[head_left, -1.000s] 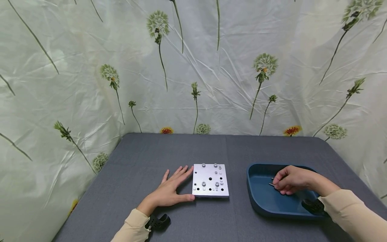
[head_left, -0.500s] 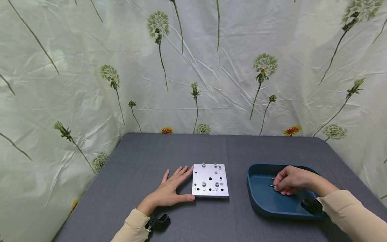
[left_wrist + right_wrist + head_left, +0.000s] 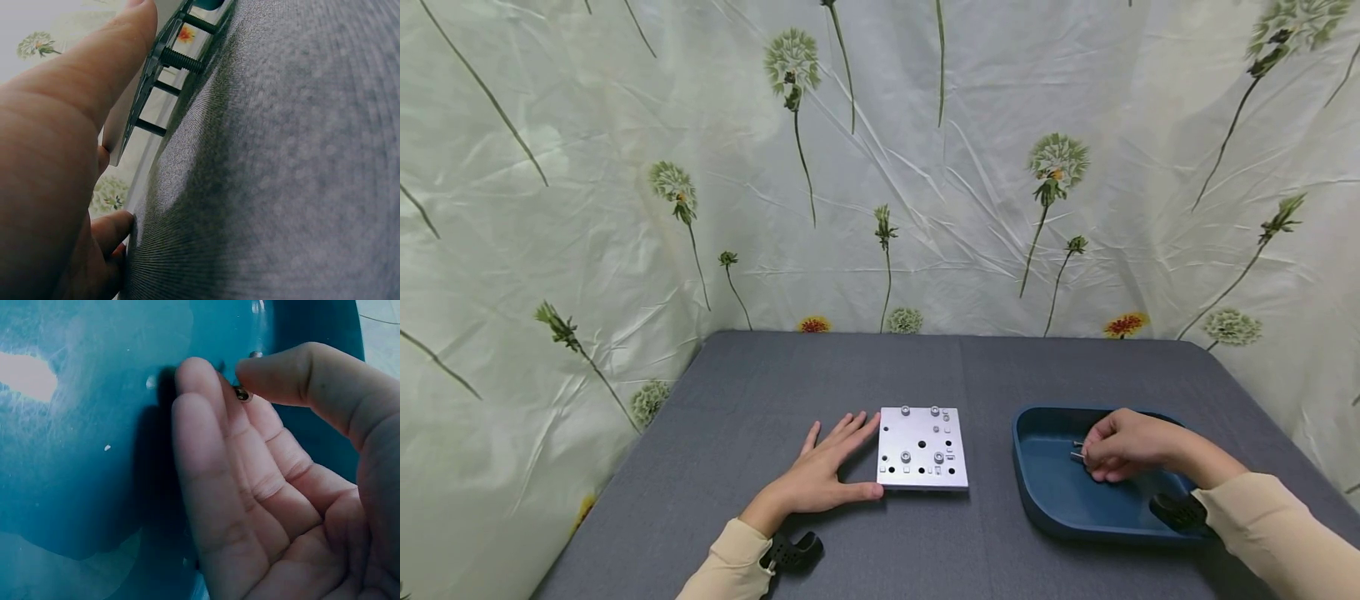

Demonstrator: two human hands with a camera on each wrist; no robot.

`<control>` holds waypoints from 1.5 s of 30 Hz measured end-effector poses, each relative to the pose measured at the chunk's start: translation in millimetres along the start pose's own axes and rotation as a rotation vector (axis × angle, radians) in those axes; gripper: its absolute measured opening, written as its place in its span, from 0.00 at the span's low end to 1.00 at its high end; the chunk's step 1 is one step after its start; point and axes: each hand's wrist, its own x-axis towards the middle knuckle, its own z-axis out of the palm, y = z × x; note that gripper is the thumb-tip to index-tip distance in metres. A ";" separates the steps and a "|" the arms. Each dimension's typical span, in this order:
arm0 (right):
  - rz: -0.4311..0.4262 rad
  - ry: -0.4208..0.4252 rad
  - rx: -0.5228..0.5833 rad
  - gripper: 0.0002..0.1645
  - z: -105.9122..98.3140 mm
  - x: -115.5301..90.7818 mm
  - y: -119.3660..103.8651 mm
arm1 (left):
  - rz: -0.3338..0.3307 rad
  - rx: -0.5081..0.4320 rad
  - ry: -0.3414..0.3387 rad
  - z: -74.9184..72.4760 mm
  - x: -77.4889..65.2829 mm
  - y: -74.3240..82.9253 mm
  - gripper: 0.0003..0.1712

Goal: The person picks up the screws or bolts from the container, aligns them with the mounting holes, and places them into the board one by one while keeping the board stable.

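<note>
A square silver metal plate (image 3: 902, 429) with holes and several socket-head screws in its top lies in the middle. My left hand (image 3: 816, 479) is spread flat beside it, thumb and index fingertip at its left edge. Threaded screw shanks (image 3: 181, 60) hold the plate up off the cloth in the left wrist view. Inside the blue tray (image 3: 1060, 496), my right hand (image 3: 1127, 446) pinches a small screw between thumb and fingers; its socket head (image 3: 242, 394) shows in the right wrist view. Another small screw (image 3: 1077, 443) lies just behind the fingertips.
Dark grey cloth (image 3: 820, 375) covers the table. Behind it hangs a pale curtain (image 3: 737, 125) with a dandelion print. The tray's raised wall (image 3: 1030, 500) surrounds the right hand. A black wrist strap (image 3: 793, 550) sits at the left cuff.
The pinched screw has tilted a little and shifted slightly right with the fingertips of the right hand. The left hand and plate have stayed put.
</note>
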 end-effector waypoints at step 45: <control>-0.109 -0.104 0.114 0.22 -3.4 29.6 -77.8 | -0.003 0.020 -0.007 -1.0 0.7 0.4 0.60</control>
